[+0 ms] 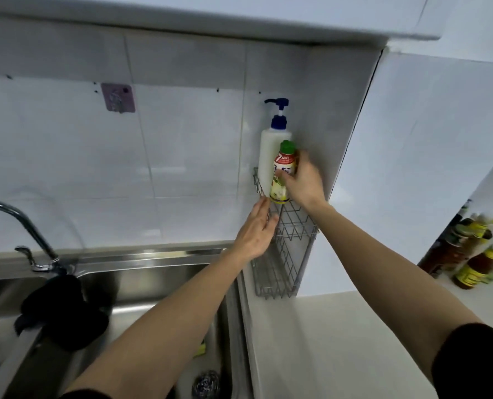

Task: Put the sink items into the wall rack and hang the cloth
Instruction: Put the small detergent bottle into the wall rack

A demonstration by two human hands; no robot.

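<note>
Gripping the green-capped bottle point(280, 175), right hand point(304, 184) sits just right.

The wall point(182, 156) behind the sink is covered with large pale tiles, glossy, with thin grey joints. A few small dark marks sit in a row on the upper tiles. A white overhead cabinet point(239, 21) runs along the top and throws a soft shadow on the upper tiles. On the right a plain white wall panel point(412, 168) comes forward and makes a corner. Below it lies a light counter point(340, 341), smooth and matt. Far right, several bottles point(469, 254) with yellow and green caps stand together on the counter. The light is even and cool.
</note>
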